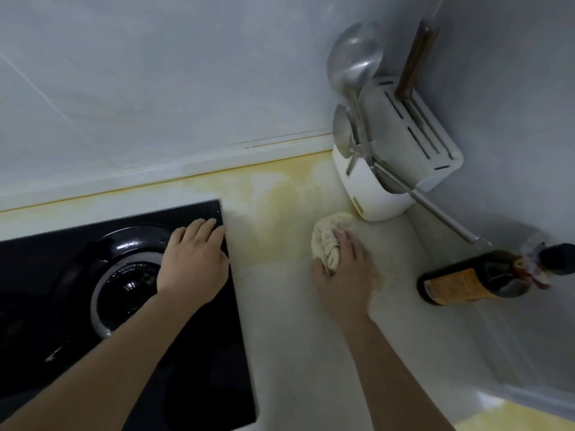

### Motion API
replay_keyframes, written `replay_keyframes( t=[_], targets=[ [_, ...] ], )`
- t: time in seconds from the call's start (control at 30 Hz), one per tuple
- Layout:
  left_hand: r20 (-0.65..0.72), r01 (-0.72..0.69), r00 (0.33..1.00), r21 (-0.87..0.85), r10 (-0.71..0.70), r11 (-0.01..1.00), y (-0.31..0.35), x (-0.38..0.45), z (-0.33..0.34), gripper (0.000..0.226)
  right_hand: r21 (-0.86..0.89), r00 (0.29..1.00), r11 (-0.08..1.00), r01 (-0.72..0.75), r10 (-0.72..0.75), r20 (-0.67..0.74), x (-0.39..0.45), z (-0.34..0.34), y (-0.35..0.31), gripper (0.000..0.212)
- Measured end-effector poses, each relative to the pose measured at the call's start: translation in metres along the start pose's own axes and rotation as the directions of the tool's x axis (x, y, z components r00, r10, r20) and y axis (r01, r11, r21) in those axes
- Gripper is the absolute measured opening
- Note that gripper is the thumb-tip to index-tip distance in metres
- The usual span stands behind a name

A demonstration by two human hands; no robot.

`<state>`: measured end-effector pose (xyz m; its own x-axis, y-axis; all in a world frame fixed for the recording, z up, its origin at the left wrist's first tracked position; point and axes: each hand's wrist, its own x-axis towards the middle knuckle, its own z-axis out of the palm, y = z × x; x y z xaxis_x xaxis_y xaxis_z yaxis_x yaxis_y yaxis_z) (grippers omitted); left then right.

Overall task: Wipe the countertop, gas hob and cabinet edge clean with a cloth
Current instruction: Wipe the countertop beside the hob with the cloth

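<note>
While the right hand (343,269) grips the cloth (329,237) (partly hidden), bottle (476,279) blurs.

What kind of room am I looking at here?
Most likely a home kitchen. A black gas hob is set into a pale countertop, a white knife block holds ladles and a knife in the corner, and a dark sauce bottle stands by the wall.

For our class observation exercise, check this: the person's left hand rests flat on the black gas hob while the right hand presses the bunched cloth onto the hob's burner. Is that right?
Not quite. The head view shows the right hand pressing the bunched cloth onto the pale countertop, right of the hob, not onto the burner. The left hand does rest flat on the black gas hob.
</note>
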<state>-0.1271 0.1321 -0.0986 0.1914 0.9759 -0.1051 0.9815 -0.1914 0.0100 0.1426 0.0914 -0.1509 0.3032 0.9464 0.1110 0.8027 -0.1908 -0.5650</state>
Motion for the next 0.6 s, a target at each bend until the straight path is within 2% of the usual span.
replay_keyframes(
  t=[0.17,0.3,0.47,0.6],
  targets=[
    [-0.047,0.095,0.994,-0.07,-0.098,0.993,-0.036,0.004,-0.014,0.059,0.091,0.971,0.985,0.149,-0.163,0.176,-0.012,0.049,-0.085,0.063],
    [0.113,0.113,0.987,0.038,-0.116,0.993,-0.054,0.012,-0.022,0.082,0.038,0.935,0.97,0.242,-0.244,0.257,-0.026,0.071,-0.116,0.063],
    [0.18,0.036,0.983,0.03,-0.041,0.999,-0.042,0.036,-0.028,0.086,0.027,0.944,0.972,0.234,-0.234,0.233,-0.021,0.06,-0.1,0.062],
    [0.23,0.045,0.972,0.022,-0.049,0.999,-0.041,0.052,-0.028,0.088,-0.016,0.989,0.997,0.075,-0.072,0.127,-0.008,0.039,-0.068,0.066]
  ],
)
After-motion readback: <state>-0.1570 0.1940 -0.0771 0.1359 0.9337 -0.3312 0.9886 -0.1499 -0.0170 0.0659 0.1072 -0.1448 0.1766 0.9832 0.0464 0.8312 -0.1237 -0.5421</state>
